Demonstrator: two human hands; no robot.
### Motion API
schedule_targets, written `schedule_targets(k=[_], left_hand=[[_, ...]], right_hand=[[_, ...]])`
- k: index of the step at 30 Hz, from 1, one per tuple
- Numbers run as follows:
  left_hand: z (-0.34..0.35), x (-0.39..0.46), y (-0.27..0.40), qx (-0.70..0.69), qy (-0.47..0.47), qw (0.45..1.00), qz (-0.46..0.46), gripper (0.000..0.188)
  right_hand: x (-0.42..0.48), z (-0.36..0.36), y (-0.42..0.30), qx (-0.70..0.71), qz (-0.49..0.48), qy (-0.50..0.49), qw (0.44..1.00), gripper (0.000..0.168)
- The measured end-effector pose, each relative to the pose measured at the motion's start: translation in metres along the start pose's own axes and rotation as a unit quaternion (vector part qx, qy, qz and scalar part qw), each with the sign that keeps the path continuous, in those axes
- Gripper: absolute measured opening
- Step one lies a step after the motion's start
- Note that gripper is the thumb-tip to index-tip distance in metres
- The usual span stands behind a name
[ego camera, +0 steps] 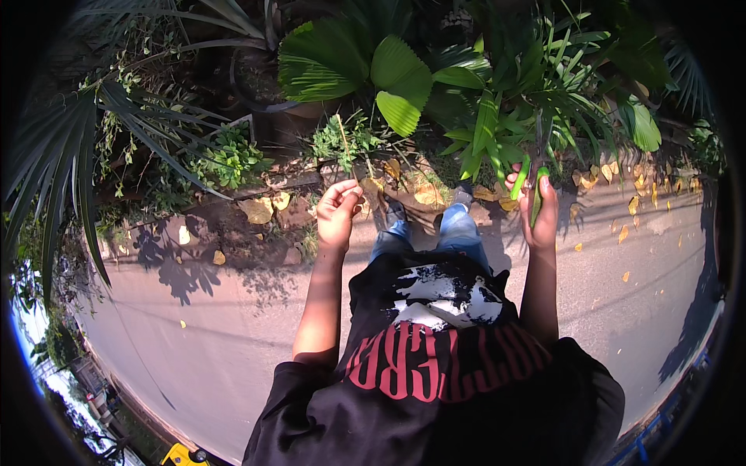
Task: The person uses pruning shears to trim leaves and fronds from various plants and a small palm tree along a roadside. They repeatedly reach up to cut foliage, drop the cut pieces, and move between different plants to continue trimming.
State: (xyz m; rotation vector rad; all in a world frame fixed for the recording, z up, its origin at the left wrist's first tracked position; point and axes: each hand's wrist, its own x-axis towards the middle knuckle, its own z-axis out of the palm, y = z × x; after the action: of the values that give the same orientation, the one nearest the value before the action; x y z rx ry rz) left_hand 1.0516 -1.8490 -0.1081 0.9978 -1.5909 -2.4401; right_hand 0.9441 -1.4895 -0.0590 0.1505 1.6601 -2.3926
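Observation:
Between the thumb and fingers of my left hand (338, 214) is the lower end of a thin, dry, straw-coloured stem (345, 140). The stem points up and away, in front of a small leafy plant (344, 140). My right hand (541, 216) grips garden shears by their bright green handles (537, 195), which are spread apart. The metal blades (539, 131) point away from me towards a clump of long-leaved plants (495, 128). Leaves behind the blades make their tips hard to make out.
A round-leaved fan palm (402, 87) and a large dark pot (262, 105) stand in the bed ahead. Palm fronds (64, 157) hang at the left. Yellow fallen leaves (256, 211) lie along the bed's edge and the paved road (233, 326). A yellow vehicle (185, 455) is at the lower left.

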Motion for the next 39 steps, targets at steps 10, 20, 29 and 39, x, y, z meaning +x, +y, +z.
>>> schedule_targets(k=[10,20,29,39], left_hand=[[-0.021,0.015,0.011,0.070,-0.047,0.996,0.029,0.015],[0.013,0.039,0.051,0.134,-0.090,0.981,0.107,0.021],[-0.020,0.025,0.019,0.117,-0.107,0.986,0.051,0.018],[0.032,0.021,0.063,0.141,-0.118,0.975,0.122,0.022]], right_hand=[[-0.036,0.014,-0.006,0.090,-0.037,0.085,0.992,0.038],[-0.037,0.039,0.000,0.096,-0.037,0.076,0.992,0.046],[-0.039,0.057,0.000,0.111,0.001,0.037,0.993,0.057],[-0.012,0.097,-0.024,0.029,-0.019,-0.048,0.998,0.055]])
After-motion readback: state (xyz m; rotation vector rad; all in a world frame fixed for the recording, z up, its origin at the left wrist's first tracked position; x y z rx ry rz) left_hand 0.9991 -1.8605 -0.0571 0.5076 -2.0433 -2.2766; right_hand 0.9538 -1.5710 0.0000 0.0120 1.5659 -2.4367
